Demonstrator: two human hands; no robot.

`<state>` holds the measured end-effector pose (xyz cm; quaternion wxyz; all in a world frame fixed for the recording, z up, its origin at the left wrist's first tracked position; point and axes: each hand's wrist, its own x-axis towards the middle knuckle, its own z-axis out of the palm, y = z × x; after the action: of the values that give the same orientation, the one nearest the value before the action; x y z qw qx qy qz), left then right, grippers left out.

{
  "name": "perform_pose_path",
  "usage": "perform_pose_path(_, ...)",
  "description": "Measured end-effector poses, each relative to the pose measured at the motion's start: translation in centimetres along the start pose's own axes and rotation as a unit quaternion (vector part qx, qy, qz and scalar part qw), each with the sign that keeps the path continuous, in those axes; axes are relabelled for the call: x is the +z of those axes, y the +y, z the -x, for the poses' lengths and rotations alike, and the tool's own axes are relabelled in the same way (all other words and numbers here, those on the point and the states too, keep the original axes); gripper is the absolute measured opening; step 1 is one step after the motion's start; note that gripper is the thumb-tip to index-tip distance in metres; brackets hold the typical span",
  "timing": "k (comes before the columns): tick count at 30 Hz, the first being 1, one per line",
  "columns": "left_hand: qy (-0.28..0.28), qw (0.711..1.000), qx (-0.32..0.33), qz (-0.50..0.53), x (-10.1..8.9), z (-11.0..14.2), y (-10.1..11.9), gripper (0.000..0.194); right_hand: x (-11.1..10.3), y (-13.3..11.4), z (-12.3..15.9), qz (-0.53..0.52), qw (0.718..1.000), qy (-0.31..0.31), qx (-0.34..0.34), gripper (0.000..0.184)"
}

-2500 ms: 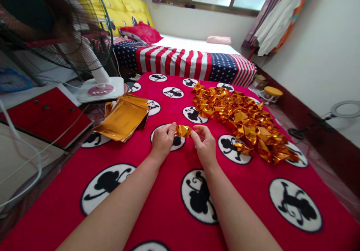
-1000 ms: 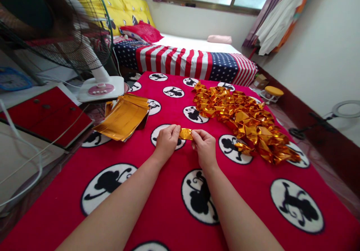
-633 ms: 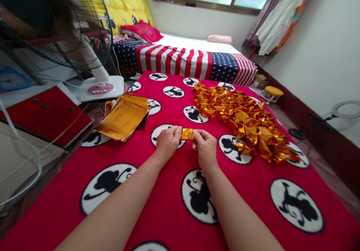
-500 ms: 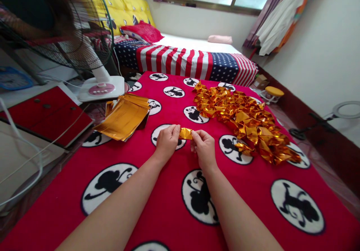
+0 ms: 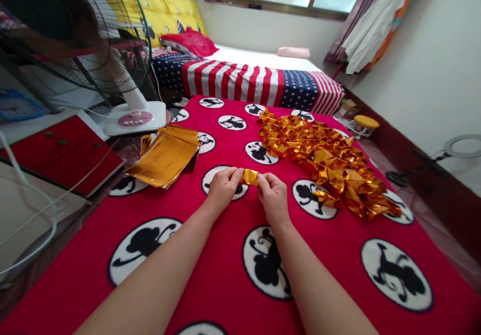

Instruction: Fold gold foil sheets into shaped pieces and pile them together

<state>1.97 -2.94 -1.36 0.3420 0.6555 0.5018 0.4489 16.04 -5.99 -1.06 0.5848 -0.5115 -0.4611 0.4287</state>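
A small folded piece of shiny gold foil paper (image 5: 249,177) is stretched between my two hands over the red blanket (image 5: 210,295). My left hand (image 5: 224,185) pinches its left end between thumb and fingers. At the other end, my right hand (image 5: 273,193) grips it the same way. To the left lies a stack of flat gold foil sheets (image 5: 163,157). A large heap of folded gold foil pieces (image 5: 323,154) spreads over the blanket on the right, with one piece (image 5: 326,198) at its near edge.
A fan (image 5: 133,94) stands at the left on a red-fronted cabinet (image 5: 63,147). Beyond the blanket is a bed (image 5: 240,82) with a striped, starred cover. A yellow-topped stool (image 5: 366,122) and a ring light (image 5: 464,145) are on the right.
Both hands have shifted very slightly, and the folded foil's outline between them has changed, its top edge now dipping. The stack and the heap stay where they were.
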Motion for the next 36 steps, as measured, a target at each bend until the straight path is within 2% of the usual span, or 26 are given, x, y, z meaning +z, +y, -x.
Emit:
perform_pose_path(7, 0.006, 0.999, -0.010, 0.050, 0.13, -0.02, 0.03, 0.040, 0.12, -0.02, 0.24, 0.012, 1.000, -0.006, -0.011, 0.032)
perform_pose_path(14, -0.029, 0.993, -0.020, 0.110, 0.34, 0.17, 0.39, 0.040, 0.50, -0.23, 0.14, -0.075, 0.996, 0.016, 0.037, 0.031)
perform_pose_path(19, 0.009, 0.988, -0.033, 0.151, 0.57, -0.10, -0.12, 0.038, 0.53, -0.76, 0.06, -0.108, 0.992, -0.027, 0.062, 0.033)
perform_pose_path(21, 0.017, 0.988, -0.036, 0.152, 0.58, -0.13, -0.20, 0.037, 0.51, -0.70, 0.01, -0.104, 0.992, -0.035, 0.058, 0.032)
perform_pose_path(26, -0.010, 0.987, -0.042, 0.156, 0.50, -0.06, -0.02, 0.039, 0.41, -0.07, -0.05, -0.079, 0.996, -0.008, 0.041, 0.031)
perform_pose_path(29, 0.004, 0.985, -0.049, 0.165, 0.47, -0.10, 0.04, 0.039, 0.38, 0.00, 0.00, -0.056, 0.997, -0.023, 0.039, 0.033)
perform_pose_path(36, -0.015, 0.993, -0.035, 0.114, 0.58, -0.03, -0.07, 0.039, 0.60, -0.90, 0.11, -0.124, 0.991, 0.010, 0.045, 0.031)
